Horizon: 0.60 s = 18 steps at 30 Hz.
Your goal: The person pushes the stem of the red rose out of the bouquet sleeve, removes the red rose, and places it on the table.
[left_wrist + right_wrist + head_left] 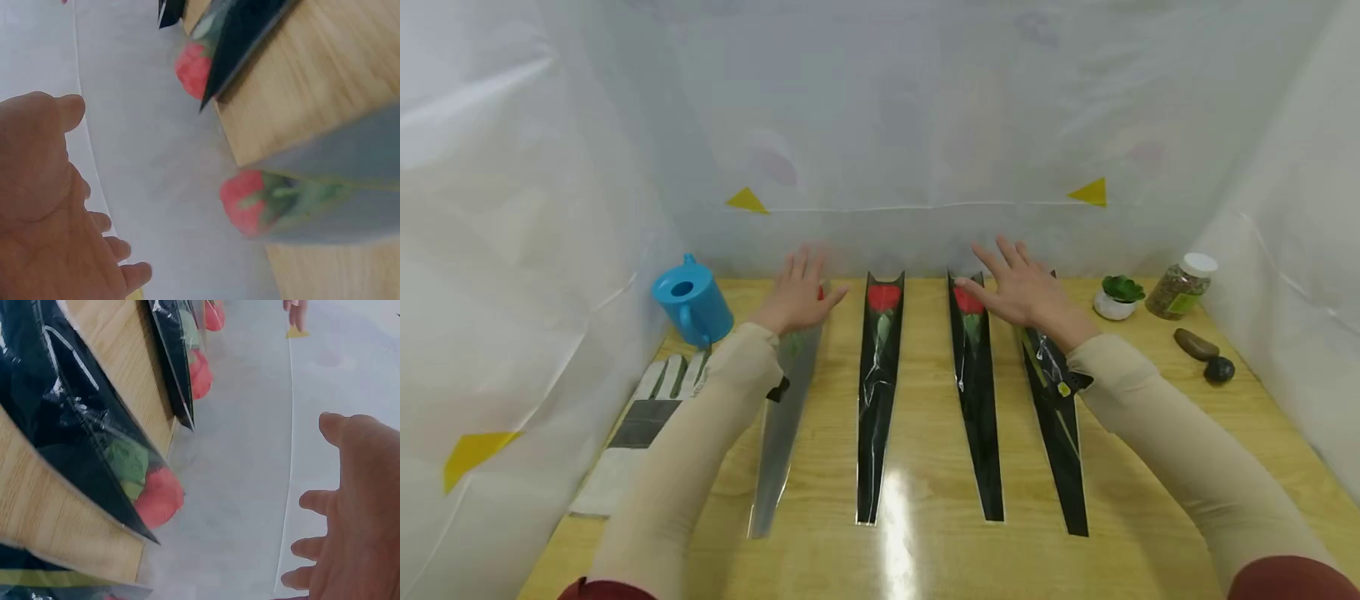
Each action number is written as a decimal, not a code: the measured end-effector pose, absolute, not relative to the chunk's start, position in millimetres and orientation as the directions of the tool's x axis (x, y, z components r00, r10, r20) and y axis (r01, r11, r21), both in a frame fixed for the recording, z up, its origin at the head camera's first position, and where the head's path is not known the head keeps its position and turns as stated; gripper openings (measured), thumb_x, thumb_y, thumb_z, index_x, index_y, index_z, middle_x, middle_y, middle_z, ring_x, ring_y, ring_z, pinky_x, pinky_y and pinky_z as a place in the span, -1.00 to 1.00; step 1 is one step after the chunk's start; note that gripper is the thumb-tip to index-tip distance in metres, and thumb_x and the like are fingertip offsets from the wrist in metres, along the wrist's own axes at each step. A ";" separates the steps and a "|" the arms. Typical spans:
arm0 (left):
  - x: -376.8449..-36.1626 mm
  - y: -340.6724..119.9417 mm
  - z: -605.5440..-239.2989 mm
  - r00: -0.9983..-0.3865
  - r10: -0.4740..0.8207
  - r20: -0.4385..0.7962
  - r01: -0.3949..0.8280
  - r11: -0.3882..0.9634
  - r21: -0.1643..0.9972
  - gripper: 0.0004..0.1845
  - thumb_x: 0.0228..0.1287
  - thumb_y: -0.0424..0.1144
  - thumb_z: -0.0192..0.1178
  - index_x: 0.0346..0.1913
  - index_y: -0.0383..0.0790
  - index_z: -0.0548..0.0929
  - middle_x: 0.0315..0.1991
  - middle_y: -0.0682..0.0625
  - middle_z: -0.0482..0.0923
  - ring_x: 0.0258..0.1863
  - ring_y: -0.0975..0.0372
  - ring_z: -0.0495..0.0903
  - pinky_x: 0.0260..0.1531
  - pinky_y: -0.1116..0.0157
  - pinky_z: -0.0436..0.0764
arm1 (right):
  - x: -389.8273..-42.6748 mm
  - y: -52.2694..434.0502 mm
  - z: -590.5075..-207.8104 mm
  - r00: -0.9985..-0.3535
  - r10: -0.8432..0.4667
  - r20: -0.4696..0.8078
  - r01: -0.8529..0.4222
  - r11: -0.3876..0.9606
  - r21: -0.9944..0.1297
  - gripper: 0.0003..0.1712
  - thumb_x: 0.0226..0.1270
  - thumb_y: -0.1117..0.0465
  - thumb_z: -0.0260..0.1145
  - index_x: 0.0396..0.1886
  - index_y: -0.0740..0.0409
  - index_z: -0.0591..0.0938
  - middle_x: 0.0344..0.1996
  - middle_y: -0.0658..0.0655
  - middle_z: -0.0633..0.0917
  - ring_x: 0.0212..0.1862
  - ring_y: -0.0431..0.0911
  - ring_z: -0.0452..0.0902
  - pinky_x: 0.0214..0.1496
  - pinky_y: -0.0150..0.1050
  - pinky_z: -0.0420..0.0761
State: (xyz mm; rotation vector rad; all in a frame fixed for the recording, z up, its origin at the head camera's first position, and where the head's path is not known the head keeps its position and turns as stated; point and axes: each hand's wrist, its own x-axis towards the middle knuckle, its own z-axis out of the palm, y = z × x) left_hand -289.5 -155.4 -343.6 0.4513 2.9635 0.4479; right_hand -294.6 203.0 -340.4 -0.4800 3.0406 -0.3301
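Light wood table [925,500], white plastic sheeting on 3 sides. Counted: 4 sleeved roses [880,392] laid parallel, 1 grey sleeve, 3 black. Left hand [796,293] fingers spread, over grey-sleeved rose top; contact unclear. Right hand [1022,287] spread above the 2 rightmost, gripping nothing. Also 1 blue watering can [694,302], 1 glove [640,421], 1 jar [1182,286], 2 stones [1206,354].

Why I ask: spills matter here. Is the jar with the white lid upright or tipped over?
Upright. The jar stands on its base at the table's far right corner, white lid on top, beside the small potted plant.
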 end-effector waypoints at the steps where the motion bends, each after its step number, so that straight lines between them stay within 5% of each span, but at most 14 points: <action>1: -286.2 -160.3 -343.7 -0.948 0.310 -0.067 0.273 0.905 0.328 -0.13 0.56 0.17 -0.17 0.57 -0.20 -0.37 0.54 -0.32 -0.47 0.49 -0.20 -0.40 0.43 -0.03 -0.23 | -295.2 201.4 -340.8 -0.947 -0.322 -0.001 -0.313 0.922 -0.230 -0.01 0.39 -0.51 -0.17 0.62 -0.10 -0.09 0.56 0.27 -0.22 0.51 0.31 -0.34 0.32 0.44 -0.11; 7: -265.9 -189.2 -351.5 -0.948 0.282 -0.148 0.191 0.874 0.446 -0.08 0.51 0.10 0.02 0.57 -0.27 -0.27 0.48 -0.45 -0.12 0.42 -0.28 0.03 0.26 -0.19 0.20 | -299.3 181.9 -343.5 -0.904 -0.422 0.063 -0.414 0.832 -0.370 -0.07 0.47 -0.30 0.07 0.58 0.13 0.07 0.52 0.35 0.00 0.48 0.30 -0.08 0.34 0.33 0.08; 12: -248.9 -206.2 -367.7 -0.948 0.203 -0.247 0.083 0.902 0.423 -0.04 0.48 0.10 0.06 0.47 -0.62 -0.13 0.37 -0.56 0.12 0.31 -0.31 0.24 0.19 -0.17 0.34 | -303.0 148.6 -343.2 -0.850 -0.511 0.130 -0.507 0.724 -0.469 -0.20 0.47 -0.12 0.20 0.50 0.23 0.25 0.42 0.32 0.29 0.38 0.22 0.24 0.31 0.19 0.28; 18: -230.5 -210.0 -387.4 -0.939 0.091 -0.330 -0.082 0.876 0.475 0.05 0.39 0.06 0.21 0.43 -0.68 -0.17 0.02 -0.51 0.46 -0.29 -0.09 0.64 -0.29 0.08 0.65 | -302.6 103.3 -351.2 -0.819 -0.567 0.090 -0.489 0.605 -0.628 -0.28 0.46 -0.10 0.23 0.47 0.14 0.33 0.37 0.22 0.39 0.28 0.13 0.41 0.19 0.07 0.45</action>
